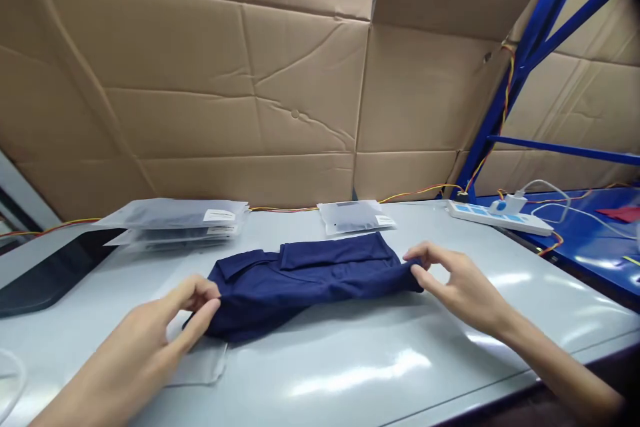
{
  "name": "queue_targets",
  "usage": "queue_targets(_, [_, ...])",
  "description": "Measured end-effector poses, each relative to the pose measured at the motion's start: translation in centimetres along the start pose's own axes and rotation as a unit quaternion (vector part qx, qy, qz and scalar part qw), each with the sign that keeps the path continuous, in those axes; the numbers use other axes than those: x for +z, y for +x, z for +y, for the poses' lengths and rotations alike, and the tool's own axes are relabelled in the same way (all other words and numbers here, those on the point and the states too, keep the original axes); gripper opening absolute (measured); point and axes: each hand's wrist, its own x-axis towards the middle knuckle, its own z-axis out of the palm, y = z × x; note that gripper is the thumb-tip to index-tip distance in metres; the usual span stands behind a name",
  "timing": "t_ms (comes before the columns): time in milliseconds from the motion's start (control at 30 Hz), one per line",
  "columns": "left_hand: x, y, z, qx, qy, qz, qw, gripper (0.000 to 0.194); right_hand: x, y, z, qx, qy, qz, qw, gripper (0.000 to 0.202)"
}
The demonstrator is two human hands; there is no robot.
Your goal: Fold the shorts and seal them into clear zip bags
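One navy-blue cloth garment (310,277) lies on the bench (300,360), softly creased, its far side folded over in two flaps. The left hand (155,327) pinches the garment's left end between closed thumb and fingers; the right hand (460,280) pinches its right end likewise. Behind the garment lies one labelled frosted bag (353,217); beyond its right end, one white power strip (493,217).

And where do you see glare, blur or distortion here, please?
Head view: bright glare on the glossy table, in front of the navy garment; head view: the upper-right corner falls into dark blur; head view: the blue frame leans, perhaps wide-angle stretch.
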Motion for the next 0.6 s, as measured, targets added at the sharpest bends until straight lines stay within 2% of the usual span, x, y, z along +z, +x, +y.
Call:
queue_targets(100, [-0.2,2.6,1.0,-0.058,0.000,-0.043,0.997,0.038,1.1,2.6,-0.6,0.029,-0.027,-0.015,0.999,0.016])
queue_targets(167, [0.0,4.1,1.5,-0.071,0.016,-0.047,0.996,0.034,1.9,3.8,-0.7,0.046,-0.081,-0.031,0.995,0.014])
queue_targets(333, [0.9,5.5,0.9,-0.043,0.065,-0.046,0.996,0.026,3.0,4.8,-0.2,0.048,-0.212,-0.060,0.974,0.012])
queue_targets(467, [1.2,5.4,0.4,-0.028,0.105,-0.019,0.994,0.024,3.0,5.0,-0.2,0.008,-0.271,-0.069,0.960,0.014])
queue_targets(600, [1.2,5.9,1.1,0.014,0.138,-0.004,0.990,0.026,3.1,6.3,-1.4,-0.081,-0.262,-0.055,0.960,0.018])
